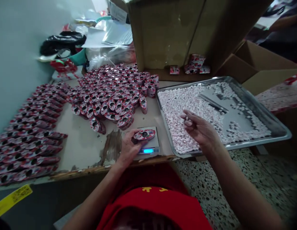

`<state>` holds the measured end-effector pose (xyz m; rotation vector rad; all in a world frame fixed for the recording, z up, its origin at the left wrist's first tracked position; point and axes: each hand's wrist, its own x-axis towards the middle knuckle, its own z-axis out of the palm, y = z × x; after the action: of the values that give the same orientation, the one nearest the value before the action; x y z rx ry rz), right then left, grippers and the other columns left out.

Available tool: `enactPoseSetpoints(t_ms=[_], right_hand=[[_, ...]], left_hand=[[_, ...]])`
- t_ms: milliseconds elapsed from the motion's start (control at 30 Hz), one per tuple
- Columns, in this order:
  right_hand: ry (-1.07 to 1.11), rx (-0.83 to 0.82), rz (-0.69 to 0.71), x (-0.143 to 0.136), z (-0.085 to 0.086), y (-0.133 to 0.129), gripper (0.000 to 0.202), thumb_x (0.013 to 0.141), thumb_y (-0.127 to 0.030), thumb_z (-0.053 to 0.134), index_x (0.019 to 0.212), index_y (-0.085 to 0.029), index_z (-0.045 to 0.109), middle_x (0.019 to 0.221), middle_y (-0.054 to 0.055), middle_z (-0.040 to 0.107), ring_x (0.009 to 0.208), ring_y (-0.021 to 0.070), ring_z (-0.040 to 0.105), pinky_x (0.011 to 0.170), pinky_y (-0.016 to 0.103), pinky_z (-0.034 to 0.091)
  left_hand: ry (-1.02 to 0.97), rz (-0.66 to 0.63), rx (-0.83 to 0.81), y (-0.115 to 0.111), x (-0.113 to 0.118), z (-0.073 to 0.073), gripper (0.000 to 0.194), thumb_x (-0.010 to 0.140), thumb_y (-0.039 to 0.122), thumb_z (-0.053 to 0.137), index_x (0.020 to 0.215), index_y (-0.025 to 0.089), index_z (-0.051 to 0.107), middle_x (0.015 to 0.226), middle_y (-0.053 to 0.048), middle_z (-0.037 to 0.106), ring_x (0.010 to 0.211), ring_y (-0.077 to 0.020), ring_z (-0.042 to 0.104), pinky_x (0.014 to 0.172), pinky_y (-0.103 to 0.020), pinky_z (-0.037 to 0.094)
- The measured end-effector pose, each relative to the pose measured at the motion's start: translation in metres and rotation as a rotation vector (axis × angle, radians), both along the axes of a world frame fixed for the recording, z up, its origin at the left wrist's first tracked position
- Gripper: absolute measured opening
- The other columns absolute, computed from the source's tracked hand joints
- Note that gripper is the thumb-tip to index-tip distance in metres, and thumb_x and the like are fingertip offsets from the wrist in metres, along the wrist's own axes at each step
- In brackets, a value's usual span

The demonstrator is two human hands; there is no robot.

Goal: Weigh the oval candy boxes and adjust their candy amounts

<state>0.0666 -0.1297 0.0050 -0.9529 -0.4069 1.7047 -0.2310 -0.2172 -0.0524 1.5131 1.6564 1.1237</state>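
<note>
A small red-and-white packet [144, 134] with an opening in its top stands on a small scale [156, 140], whose display glows blue. My left hand [130, 145] has its fingers closed round the packet's left end. Above the metal tray [279, 134], my right hand [196, 127] pinches a few small white pieces between its fingertips. Many more pale pieces [179, 121] cover the left part of the tray and lie scattered along its far and right sides. A metal strip [213, 103] rests among them.
Many similar packets [114, 92] crowd the table's middle, and rows of them [30, 134] line its left side. Behind stands a large cardboard box [167, 35] with a few packets inside. An open carton [265, 64] is beyond the tray. Someone's arm shows at the upper right.
</note>
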Motion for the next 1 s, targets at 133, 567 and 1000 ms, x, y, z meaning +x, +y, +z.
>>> enactPoseSetpoints(t_ms=[133,567,1000], right_hand=[[-0.114,-0.028,0.169,-0.013,0.009,-0.002,0.011,0.090,-0.012,0.076,0.098,-0.013,0.069,0.069,-0.002,0.059,0.045,0.0054,0.039,0.038,0.010,0.035],[-0.231,-0.197,0.206,-0.037,0.047,0.017,0.026,0.084,0.004,0.061,0.096,-0.018,0.064,0.076,0.000,0.057,0.062,0.0123,0.056,0.055,0.017,0.056],[-0.470,0.168,0.562,-0.089,0.066,-0.007,0.016,0.088,-0.021,0.085,0.100,-0.013,0.080,0.078,0.006,0.068,0.059,0.0095,0.049,0.050,0.014,0.044]], left_hand=[[0.039,-0.032,0.100,-0.003,-0.012,0.005,0.062,0.079,0.035,0.091,0.135,0.025,0.068,0.127,-0.009,0.076,0.116,-0.0254,0.069,0.104,-0.041,0.053],[-0.048,0.301,0.127,-0.040,-0.088,0.031,0.038,0.089,0.035,0.083,0.124,0.025,0.073,0.109,-0.004,0.078,0.099,-0.0204,0.074,0.100,-0.039,0.059],[-0.011,0.146,0.214,-0.039,-0.068,0.042,0.041,0.091,0.028,0.082,0.129,0.024,0.070,0.117,-0.005,0.076,0.107,-0.0219,0.074,0.103,-0.040,0.060]])
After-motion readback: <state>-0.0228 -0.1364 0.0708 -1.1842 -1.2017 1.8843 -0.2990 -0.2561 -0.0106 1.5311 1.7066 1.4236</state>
